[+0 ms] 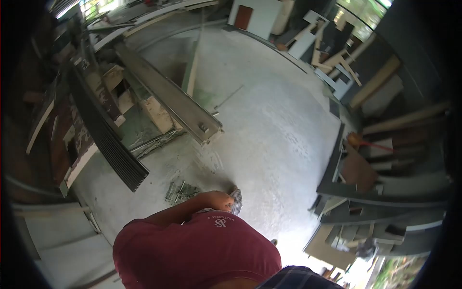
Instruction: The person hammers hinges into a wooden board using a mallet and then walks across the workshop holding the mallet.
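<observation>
My left hand (220, 200) is in front of my red shirt (202, 245), its fingers curled together beside grey patterned cloth (236, 201). What it grips, if anything, is too small and blurred to make out. My left forearm comes across from the left side of the shirt. Out of the frame is my right hand. Just beyond the left hand lies a patch of dark debris (182, 191) on the grey floor (269, 120).
A long metal channel (168, 94) and a dark ribbed panel (103, 127) extend across the left side. Wooden offcuts (332, 58) lean at the upper right. Dark shelving (356, 192) with boards stands at the right. Blue plaid fabric (301, 278) shows at the bottom edge.
</observation>
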Demonstrator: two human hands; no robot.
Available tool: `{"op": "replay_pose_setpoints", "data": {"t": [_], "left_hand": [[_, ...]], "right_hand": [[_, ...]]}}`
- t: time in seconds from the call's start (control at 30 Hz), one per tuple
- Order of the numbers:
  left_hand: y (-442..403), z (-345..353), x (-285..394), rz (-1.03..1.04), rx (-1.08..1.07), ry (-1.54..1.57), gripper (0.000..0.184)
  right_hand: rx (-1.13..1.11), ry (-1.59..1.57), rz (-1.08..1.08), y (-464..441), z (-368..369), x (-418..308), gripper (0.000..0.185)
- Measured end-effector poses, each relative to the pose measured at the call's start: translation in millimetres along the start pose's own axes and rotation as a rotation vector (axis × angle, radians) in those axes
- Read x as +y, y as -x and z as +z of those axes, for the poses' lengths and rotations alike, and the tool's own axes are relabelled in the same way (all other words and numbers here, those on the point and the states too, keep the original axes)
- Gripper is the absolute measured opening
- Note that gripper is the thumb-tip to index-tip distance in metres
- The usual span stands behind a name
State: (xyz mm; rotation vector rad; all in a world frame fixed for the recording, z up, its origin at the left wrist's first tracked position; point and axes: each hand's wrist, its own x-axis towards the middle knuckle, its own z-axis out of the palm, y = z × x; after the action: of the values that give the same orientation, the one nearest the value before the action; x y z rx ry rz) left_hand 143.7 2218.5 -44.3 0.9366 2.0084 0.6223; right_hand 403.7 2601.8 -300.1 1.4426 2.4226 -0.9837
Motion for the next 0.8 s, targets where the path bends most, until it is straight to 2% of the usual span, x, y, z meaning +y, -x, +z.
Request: {"op": "replay_pose_setpoints", "data": {"t": [0.17, 0.23, 0.33, 0.43, 0.57, 0.7, 0.77, 0.8], "left_hand": [[-97, -75, -8, 0.002, 0.043, -0.033, 0.041], [-120, -124, 13, 0.06, 0.26, 0.069, 0.036], [-159, -172, 3, 0.067, 0.41, -0.103, 0.034], [-181, -205, -9, 0.058, 0.462, -0.036, 0.035], [-214, -248, -21, -0.098, 0.317, 0.064, 0.036], [-275, -273, -55, -0.141, 0.428, 0.094, 0.033], [-307, -297, -65, -0.164, 0.404, 0.109, 0.032], [-329, -302, -77, -0.164, 0.43, 0.221, 0.032]], "right_hand": [[0.008, 0.062, -0.19, -159, -28, -107, 0.031], [-0.007, 0.098, -0.22, -190, -36, -124, 0.031], [-0.042, 0.129, -0.283, -234, -30, -159, 0.031], [-0.097, 0.127, -0.355, -260, 2, -206, 0.031], [-0.132, 0.173, -0.508, -339, 11, -291, 0.031], [-0.184, 0.228, -0.684, -433, 25, -390, 0.031], [-0.214, 0.236, -0.764, -477, 39, -443, 0.031], [-0.227, 0.236, -0.8, -500, 46, -468, 0.031]]}}
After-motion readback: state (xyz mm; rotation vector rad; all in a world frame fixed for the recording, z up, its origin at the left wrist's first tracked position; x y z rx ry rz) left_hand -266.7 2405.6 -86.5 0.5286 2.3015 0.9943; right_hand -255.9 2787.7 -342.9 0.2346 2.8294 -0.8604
